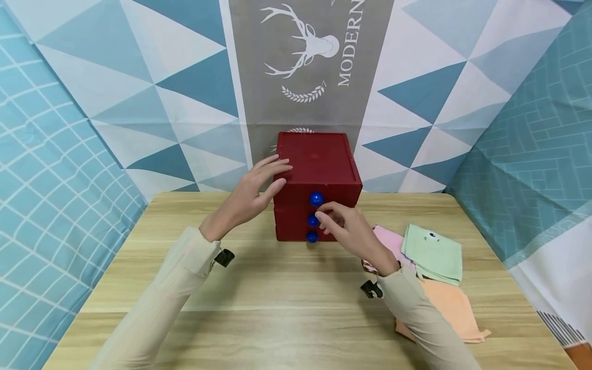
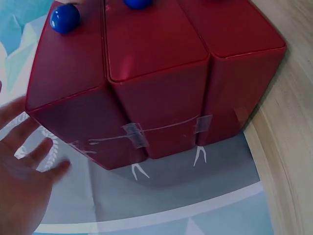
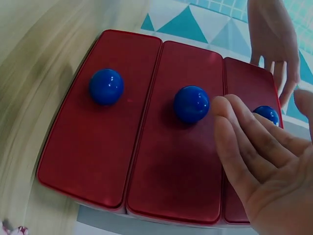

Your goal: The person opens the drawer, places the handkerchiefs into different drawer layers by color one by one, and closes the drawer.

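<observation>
A dark red box with three stacked drawers (image 1: 316,159) stands at the table's back, a round blue knob on each drawer front. My left hand (image 1: 254,187) is at the box's upper left edge, fingers extended and spread, holding nothing. Before the drawer fronts is my right hand (image 1: 349,228), its fingertips right by the middle knob (image 3: 191,104). The right wrist view shows these fingers fairly straight, with no knob between them and the thumb. The top knob (image 1: 316,199) is partly covered by them there; the bottom knob (image 1: 312,237) is farther off.
Right of the box lie folded cloths: a green one (image 1: 435,254), a pink one (image 1: 388,240) and an orange one (image 1: 450,308), partly behind my right forearm. The wooden table (image 1: 287,318) meets a patterned cloth backdrop (image 1: 194,103) behind the box.
</observation>
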Demonstrator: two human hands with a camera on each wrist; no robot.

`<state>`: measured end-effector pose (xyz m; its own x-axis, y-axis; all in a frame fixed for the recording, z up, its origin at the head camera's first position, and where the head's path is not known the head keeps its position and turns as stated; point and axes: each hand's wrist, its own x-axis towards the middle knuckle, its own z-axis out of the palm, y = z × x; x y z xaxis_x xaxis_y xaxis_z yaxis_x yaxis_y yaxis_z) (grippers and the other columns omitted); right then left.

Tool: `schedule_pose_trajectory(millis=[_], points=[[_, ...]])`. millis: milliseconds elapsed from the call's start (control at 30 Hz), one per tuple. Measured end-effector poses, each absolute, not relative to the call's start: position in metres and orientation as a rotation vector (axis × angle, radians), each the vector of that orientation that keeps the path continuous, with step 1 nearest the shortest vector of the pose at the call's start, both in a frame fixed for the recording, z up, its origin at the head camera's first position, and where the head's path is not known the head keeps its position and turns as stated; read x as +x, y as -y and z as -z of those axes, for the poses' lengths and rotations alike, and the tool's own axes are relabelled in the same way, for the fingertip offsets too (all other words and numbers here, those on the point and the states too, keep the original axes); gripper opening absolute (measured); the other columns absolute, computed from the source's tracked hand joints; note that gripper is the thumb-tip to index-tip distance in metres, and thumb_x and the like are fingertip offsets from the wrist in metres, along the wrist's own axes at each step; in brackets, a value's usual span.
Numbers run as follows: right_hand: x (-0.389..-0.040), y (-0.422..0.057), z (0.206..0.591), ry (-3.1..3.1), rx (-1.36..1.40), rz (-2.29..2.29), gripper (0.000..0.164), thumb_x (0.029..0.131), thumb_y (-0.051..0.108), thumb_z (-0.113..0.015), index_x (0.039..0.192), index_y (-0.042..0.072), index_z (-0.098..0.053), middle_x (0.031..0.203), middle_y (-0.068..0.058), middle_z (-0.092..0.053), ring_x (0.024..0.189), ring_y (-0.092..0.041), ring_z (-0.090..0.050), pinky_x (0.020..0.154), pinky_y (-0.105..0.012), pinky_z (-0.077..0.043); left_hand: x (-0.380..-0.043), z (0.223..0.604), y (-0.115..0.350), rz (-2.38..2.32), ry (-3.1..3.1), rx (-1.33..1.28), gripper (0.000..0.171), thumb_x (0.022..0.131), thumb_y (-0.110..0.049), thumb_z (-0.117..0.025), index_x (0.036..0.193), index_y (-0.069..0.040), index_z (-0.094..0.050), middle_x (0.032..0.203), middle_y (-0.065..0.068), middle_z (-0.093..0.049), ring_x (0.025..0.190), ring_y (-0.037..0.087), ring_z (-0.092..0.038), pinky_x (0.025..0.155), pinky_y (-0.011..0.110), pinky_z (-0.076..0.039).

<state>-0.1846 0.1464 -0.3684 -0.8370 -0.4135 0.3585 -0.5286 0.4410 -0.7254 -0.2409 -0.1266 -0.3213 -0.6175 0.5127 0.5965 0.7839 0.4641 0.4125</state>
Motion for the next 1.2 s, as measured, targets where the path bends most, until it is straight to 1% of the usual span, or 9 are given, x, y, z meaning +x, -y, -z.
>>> schedule_pose_trajectory(millis=[100,200,333,433,500,567,700,867,1200], points=[[-0.189,-0.144,0.368,2.528,0.828,-1.379,0.022,0.101,0.025,-0.059,0.112,0.007,-0.067,0.085,-0.009,-0.071,0.072,-0.023,-0.068,0.062,-0.031,-0.058,-0.251,0.321,0.125,0.975,2.351,-1.079,0.037,0.103,-0.025,-0.052,0.135,-0.009,-0.061,0.15,0.011,-0.048,0.147,0.032,-0.029,0.118,0.053,-0.026],[-0.194,-0.143,0.368,2.52,0.834,-1.477,0.024,0.102,0.024,-0.057,0.108,0.003,-0.068,0.082,-0.009,-0.07,0.069,-0.024,-0.068,0.063,-0.034,-0.059,-0.26,0.321,0.125,0.997,2.395,-1.055,0.036,0.102,-0.025,-0.052,0.134,-0.011,-0.063,0.153,0.01,-0.045,0.148,0.031,-0.027,0.118,0.054,-0.024],[-0.202,-0.141,0.37,2.477,0.806,-1.898,0.041,0.105,0.033,-0.05,0.112,-0.005,-0.067,0.083,-0.015,-0.07,0.069,-0.028,-0.07,0.066,-0.039,-0.061,-0.273,0.322,0.128,1.113,2.455,-1.041,0.037,0.103,-0.025,-0.052,0.137,-0.013,-0.061,0.155,0.006,-0.042,0.15,0.025,-0.024,0.12,0.051,-0.022],[-0.207,-0.14,0.37,2.424,0.745,-2.219,0.052,0.105,0.041,-0.047,0.121,-0.006,-0.064,0.087,-0.02,-0.071,0.071,-0.031,-0.071,0.067,-0.04,-0.061,-0.281,0.325,0.13,1.28,2.459,-1.036,0.037,0.104,-0.021,-0.051,0.138,-0.011,-0.06,0.154,0.004,-0.045,0.151,0.02,-0.022,0.121,0.048,-0.018],[-0.209,-0.14,0.371,2.401,0.72,-2.338,0.056,0.105,0.044,-0.045,0.126,-0.004,-0.062,0.088,-0.019,-0.071,0.071,-0.029,-0.071,0.067,-0.038,-0.061,-0.284,0.326,0.13,1.348,2.449,-1.036,0.037,0.104,-0.019,-0.051,0.138,-0.01,-0.061,0.152,0.003,-0.047,0.151,0.017,-0.022,0.122,0.045,-0.018],[-0.211,-0.139,0.372,2.368,0.689,-2.421,0.058,0.104,0.046,-0.046,0.128,-0.004,-0.061,0.088,-0.017,-0.071,0.071,-0.026,-0.071,0.067,-0.036,-0.061,-0.283,0.327,0.13,1.341,2.453,-1.036,0.037,0.104,-0.02,-0.05,0.138,-0.01,-0.061,0.15,0.002,-0.049,0.15,0.015,-0.022,0.122,0.043,-0.019],[-0.212,-0.136,0.375,2.285,0.593,-2.522,0.061,0.102,0.048,-0.049,0.125,-0.007,-0.062,0.083,-0.014,-0.071,0.066,-0.022,-0.069,0.064,-0.033,-0.06,-0.278,0.327,0.128,1.237,2.472,-1.046,0.039,0.104,-0.022,-0.049,0.14,-0.011,-0.059,0.15,0.002,-0.05,0.15,0.015,-0.023,0.121,0.042,-0.022],[-0.21,-0.133,0.375,2.275,0.521,-2.535,0.062,0.099,0.05,-0.054,0.121,-0.007,-0.065,0.078,-0.011,-0.07,0.062,-0.019,-0.067,0.061,-0.031,-0.06,-0.273,0.324,0.125,1.205,2.459,-1.069,0.036,0.104,-0.018,-0.048,0.137,-0.011,-0.061,0.149,0.006,-0.05,0.147,0.016,-0.031,0.118,0.043,-0.029],[-0.212,-0.128,0.376,2.156,0.467,-2.601,0.062,0.098,0.046,-0.06,0.117,-0.013,-0.065,0.07,-0.007,-0.068,0.057,-0.015,-0.063,0.054,-0.027,-0.057,-0.271,0.327,0.121,1.17,2.399,-1.073,0.035,0.105,-0.014,-0.047,0.135,-0.011,-0.064,0.143,0.004,-0.057,0.142,0.017,-0.04,0.117,0.037,-0.031]])
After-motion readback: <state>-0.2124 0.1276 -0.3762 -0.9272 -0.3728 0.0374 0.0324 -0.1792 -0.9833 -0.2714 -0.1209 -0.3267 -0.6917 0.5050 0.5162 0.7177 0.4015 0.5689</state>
